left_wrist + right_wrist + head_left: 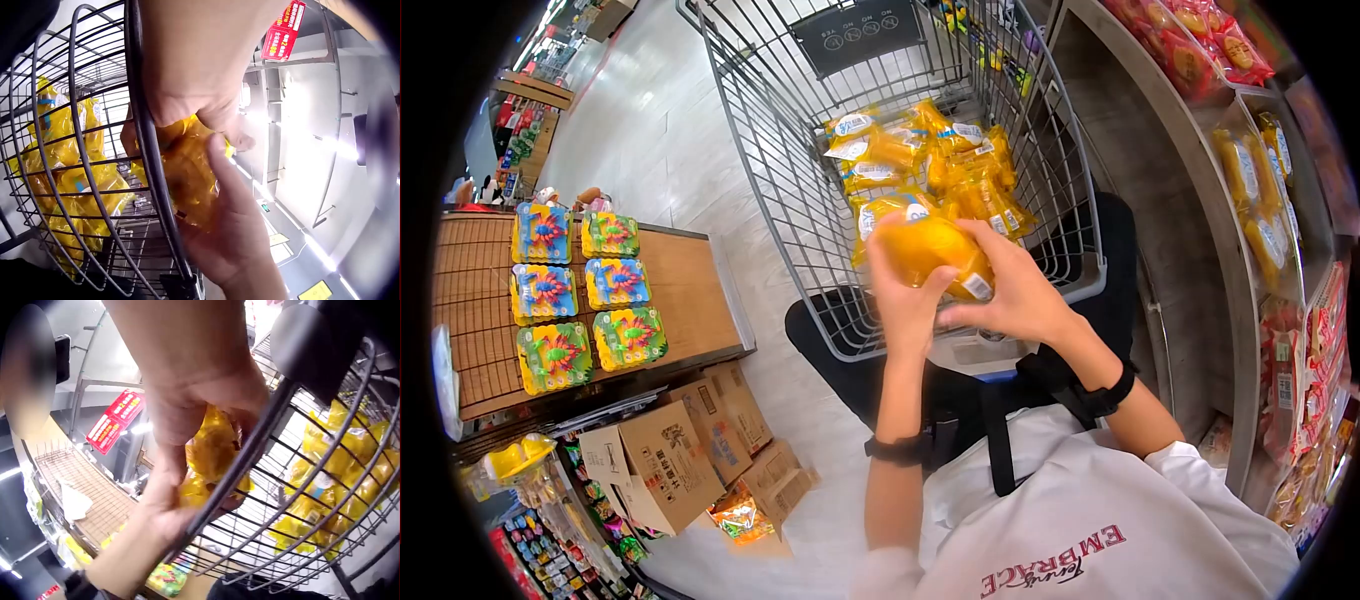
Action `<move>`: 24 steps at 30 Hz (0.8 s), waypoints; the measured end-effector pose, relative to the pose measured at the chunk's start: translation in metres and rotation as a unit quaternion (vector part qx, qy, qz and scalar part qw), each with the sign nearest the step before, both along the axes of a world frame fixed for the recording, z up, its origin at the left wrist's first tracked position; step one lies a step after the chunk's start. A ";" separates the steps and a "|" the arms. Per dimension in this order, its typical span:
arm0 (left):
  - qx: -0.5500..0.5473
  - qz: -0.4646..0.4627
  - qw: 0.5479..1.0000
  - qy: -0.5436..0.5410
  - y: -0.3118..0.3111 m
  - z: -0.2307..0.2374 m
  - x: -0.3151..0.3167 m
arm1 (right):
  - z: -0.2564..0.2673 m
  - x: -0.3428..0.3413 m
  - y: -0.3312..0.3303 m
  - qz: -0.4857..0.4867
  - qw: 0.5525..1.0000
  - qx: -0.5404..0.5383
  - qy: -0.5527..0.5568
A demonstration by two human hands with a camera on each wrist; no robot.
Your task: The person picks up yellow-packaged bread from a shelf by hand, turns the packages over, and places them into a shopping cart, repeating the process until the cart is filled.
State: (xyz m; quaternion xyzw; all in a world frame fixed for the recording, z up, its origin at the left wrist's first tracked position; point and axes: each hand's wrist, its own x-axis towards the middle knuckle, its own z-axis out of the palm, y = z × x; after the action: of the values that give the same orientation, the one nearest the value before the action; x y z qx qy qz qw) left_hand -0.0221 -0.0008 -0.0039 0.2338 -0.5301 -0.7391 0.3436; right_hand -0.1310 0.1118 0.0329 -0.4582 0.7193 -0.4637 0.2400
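Note:
Both hands grip one yellow plastic food packet (940, 250) over the near end of a wire shopping cart (750, 160). My left hand (900, 285) wraps the packet's left side, its thumb on the near face. On the right side, my right hand (1015, 285) holds it with the thumb underneath, close to a white barcode label. In the left wrist view the packet (190, 169) shows brownish contents through clear yellow film. Several similar yellow packets (880, 150) lie heaped on the cart's floor beyond the hands.
Shelves with red and yellow packets (1250, 190) run along the right. At left stands a wooden display table (700, 290) bearing colourful blister packs (545, 290). Cardboard boxes (665, 470) sit on the floor below it. A dark sign plate (860, 38) hangs on the cart's far end.

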 end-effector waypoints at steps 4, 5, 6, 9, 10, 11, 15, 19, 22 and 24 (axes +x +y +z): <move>-0.048 0.048 0.998 0.001 -0.002 -0.010 0.000 | -0.011 -0.011 0.004 -0.044 0.972 -0.022 -0.230; -0.045 0.046 0.998 0.002 -0.001 -0.012 0.002 | -0.017 -0.013 0.004 -0.047 0.972 -0.020 -0.229; -0.019 0.055 0.998 0.000 0.000 -0.008 0.002 | -0.019 -0.015 0.004 -0.056 0.960 -0.058 -0.269; 0.085 0.042 0.994 0.049 0.003 0.006 -0.001 | -0.014 -0.021 0.010 -0.049 0.944 -0.108 -0.308; 0.100 0.038 0.992 0.064 0.004 0.009 -0.001 | -0.015 -0.020 0.010 -0.042 0.943 -0.116 -0.309; 0.112 0.035 0.990 0.079 0.004 0.010 0.001 | -0.016 -0.018 0.009 -0.033 0.942 -0.125 -0.310; 0.110 0.034 0.987 0.116 0.005 0.010 0.000 | -0.013 -0.020 0.010 -0.021 0.947 -0.117 -0.298; 0.106 0.020 0.985 0.137 0.008 0.010 0.001 | -0.013 -0.018 0.014 -0.020 0.947 -0.137 -0.289; 0.091 0.017 0.986 0.138 0.009 0.011 0.001 | -0.015 -0.017 0.015 -0.014 0.953 -0.142 -0.267; 0.094 0.018 0.987 0.127 0.012 0.010 0.001 | -0.017 -0.017 0.017 -0.015 0.955 -0.145 -0.258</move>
State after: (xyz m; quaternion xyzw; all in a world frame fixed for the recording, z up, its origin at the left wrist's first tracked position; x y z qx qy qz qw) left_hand -0.0215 0.0111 0.0060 0.1787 -0.4065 -0.8030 0.3975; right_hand -0.1477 0.1291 0.0159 -0.3418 0.5644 -0.6693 0.3416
